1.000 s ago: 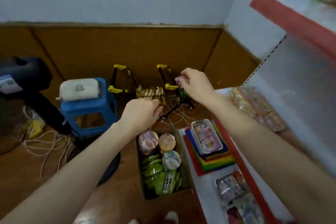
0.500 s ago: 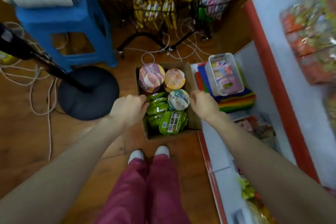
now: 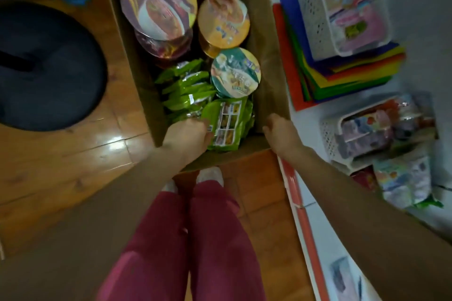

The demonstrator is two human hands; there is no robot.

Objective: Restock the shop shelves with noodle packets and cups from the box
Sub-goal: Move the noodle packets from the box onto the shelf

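A person stands over the cardboard box (image 3: pixel 266 76) on the floor (image 3: pixel 73 154), left hand (image 3: pixel 188 137) curled round the edge of a green noodle packet (image 3: pixel 227 124) at the box's near edge, just in front of a green-lidded noodle cup (image 3: pixel 234 72). The right hand (image 3: pixel 281 134) sits loosely curled at the near-right corner; whether it grips the rim cannot be told. With the pick apparently in hand, the next move likely calls for lifting the packet clear toward the shelf (image 3: pixel 330 239) alongside.

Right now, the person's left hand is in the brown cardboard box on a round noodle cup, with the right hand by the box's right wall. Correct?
Not quite. The head view shows the left hand in the brown cardboard box on a flat green noodle packet; the round noodle cups stand untouched beyond it. The right hand is indeed by the box's right wall.
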